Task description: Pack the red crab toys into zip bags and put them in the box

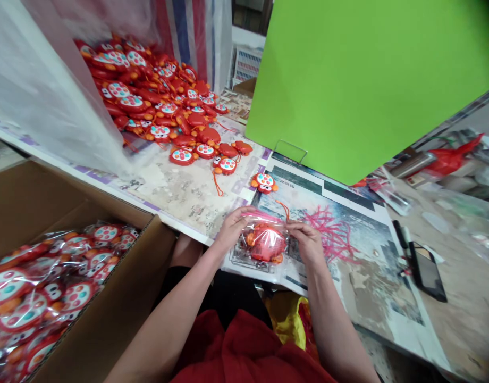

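Between my hands at the table's front edge lies a clear plastic bag (248,255) with a red toy (268,242) inside, its plain back facing up. My left hand (232,229) pinches the bag's upper left corner, by a pink strip along its top. Fingers of my right hand (307,236) are closed on the bag's upper right corner. An orange cord loop (283,208) shows just beyond the bag. Slightly farther off sits a loose red crab-like toy (264,183) with coloured dots on a white face.
A large heap of similar toys (160,101) spills from a white sack (49,80). Bagged toys fill a cardboard box (144,250) at left. Pink strips (328,231) lie to the right, beyond them a black phone (428,271). A green board (348,85) stands at the back.
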`<state>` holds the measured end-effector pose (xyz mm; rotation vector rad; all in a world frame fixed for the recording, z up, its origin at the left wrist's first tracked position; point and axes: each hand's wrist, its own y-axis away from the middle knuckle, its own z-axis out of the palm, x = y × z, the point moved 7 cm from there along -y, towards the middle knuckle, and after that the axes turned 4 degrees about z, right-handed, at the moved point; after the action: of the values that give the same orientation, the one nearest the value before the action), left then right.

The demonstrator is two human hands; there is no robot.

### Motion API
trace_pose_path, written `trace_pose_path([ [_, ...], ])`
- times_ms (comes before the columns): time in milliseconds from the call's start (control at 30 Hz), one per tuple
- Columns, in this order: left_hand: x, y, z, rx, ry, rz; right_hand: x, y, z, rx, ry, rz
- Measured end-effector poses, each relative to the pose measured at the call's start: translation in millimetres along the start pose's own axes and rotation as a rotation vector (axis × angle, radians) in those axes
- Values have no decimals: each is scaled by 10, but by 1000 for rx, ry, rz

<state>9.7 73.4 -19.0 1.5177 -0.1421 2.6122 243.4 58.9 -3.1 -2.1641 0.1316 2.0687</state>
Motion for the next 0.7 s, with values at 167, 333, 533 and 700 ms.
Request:
trace_pose_path([
  [167,-30,-16,-6,-25,-116,-18,-51,28,14,12,100,-18],
  [333,22,2,-15,2,-235,-22,-156,82,128,-63,209,-78],
  [533,88,34,58,2,-226,-23,-115,91,170,-17,240,-75],
  [700,148,0,35,98,-351,60,-178,98,160,-23,213,-150],
])
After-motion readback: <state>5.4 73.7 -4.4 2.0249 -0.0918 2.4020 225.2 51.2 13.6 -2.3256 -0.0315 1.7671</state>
